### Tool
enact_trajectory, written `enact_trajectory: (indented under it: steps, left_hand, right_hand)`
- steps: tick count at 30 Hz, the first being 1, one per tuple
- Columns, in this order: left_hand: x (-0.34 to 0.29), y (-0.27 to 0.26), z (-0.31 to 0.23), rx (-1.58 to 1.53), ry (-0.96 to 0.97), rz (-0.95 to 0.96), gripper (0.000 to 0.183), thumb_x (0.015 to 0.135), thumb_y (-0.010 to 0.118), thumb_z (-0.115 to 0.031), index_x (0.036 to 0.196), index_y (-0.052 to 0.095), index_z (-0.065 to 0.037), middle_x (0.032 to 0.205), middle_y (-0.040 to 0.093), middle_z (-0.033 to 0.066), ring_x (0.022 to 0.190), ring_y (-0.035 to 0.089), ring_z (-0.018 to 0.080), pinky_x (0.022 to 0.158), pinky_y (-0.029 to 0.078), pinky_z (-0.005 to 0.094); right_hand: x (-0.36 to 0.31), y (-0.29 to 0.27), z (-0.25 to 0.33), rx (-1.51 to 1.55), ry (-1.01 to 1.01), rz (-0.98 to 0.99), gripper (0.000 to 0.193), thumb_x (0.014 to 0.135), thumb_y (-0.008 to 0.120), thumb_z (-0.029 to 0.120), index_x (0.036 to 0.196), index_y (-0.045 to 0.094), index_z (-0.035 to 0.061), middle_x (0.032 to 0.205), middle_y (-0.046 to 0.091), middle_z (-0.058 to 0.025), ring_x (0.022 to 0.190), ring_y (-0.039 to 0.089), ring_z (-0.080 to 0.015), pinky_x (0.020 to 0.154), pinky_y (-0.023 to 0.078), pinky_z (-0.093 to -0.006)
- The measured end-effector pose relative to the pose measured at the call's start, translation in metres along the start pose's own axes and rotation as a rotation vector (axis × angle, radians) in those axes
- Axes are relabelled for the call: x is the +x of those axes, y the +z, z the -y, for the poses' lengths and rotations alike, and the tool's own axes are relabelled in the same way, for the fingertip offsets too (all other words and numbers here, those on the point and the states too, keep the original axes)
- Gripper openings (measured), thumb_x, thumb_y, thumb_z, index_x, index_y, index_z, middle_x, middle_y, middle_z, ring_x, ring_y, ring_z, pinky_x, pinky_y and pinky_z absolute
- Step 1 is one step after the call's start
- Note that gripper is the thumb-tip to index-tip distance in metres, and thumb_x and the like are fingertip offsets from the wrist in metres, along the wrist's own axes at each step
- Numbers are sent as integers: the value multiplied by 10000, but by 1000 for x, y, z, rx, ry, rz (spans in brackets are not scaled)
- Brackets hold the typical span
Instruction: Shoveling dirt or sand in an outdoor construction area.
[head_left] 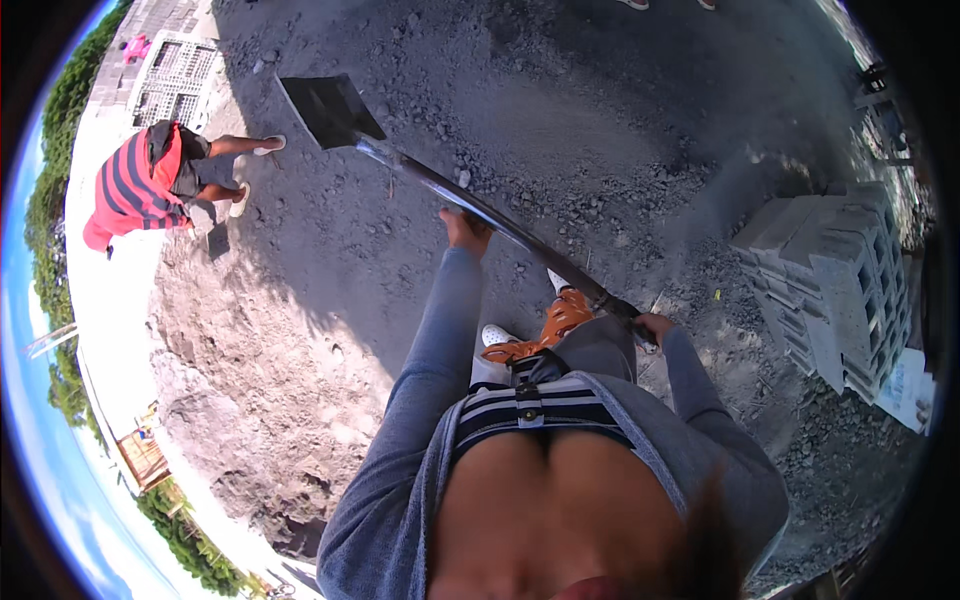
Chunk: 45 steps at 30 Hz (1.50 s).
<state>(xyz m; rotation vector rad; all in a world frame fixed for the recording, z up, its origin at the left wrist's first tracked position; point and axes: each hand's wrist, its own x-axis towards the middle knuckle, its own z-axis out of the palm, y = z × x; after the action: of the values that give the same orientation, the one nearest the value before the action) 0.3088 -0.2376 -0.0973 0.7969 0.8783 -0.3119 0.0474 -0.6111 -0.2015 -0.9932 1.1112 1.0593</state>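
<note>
A long-handled shovel slants across the view in front of me. Its flat, dark blade is lifted at the upper left, with no visible load on it. My left hand is closed around the middle of the shaft from below, its fingers partly hidden behind it. Down at the handle end, my right hand is wrapped around the grip. Grey, gravelly ground lies beneath the shovel, strewn with small stones.
A stack of grey hollow concrete blocks stands at the right. At the left, a person in a striped red top bends over near a pale grid-like frame. A sunlit dirt mound rises at lower left. Another person's feet show at the top edge.
</note>
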Motion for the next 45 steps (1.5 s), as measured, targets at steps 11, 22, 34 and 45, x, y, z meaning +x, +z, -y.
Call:
enact_trajectory:
  steps: [11, 22, 34, 45]
  left_hand:
    - [-125, -441, 162, -1002, 207, -746, 934, 746, 195, -790, 1317, 322, -62, 1240, 432, 192, 1054, 460, 357, 899, 361, 554]
    - [-284, -645, 284, -1608, 339, -851, 963, 710, 253, -817, 1334, 307, -85, 1272, 413, 169, 1092, 440, 359, 908, 347, 569]
    - [-350, -862, 144, -1488, 697, -974, 931, 702, 389, -780, 1387, 219, -173, 1424, 241, 88, 1239, 319, 327, 975, 274, 553]
    - [-606, -1014, -136, -452, 905, -1169, 574, 898, 224, -475, 1262, 333, -44, 1281, 441, 101, 1125, 475, 348, 1005, 259, 443]
  right_hand:
    - [-38, 194, 48, -427, -92, -9, 115, 710, 641, 94, 757, 544, 53, 592, 511, -62, 470, 504, -186, 445, 455, -343]
    - [-103, 540, -134, -1088, 57, 400, 148, 743, 590, 97, 641, 483, 78, 567, 486, -33, 481, 483, -145, 478, 434, -284]
    - [-146, 722, -328, -1083, 32, 598, 132, 749, 567, 66, 673, 460, 77, 598, 452, -33, 517, 459, -149, 512, 421, -295]
    - [-38, 941, -506, -717, 51, 440, 98, 703, 588, 18, 720, 492, 20, 585, 489, -80, 489, 509, -196, 466, 444, -333]
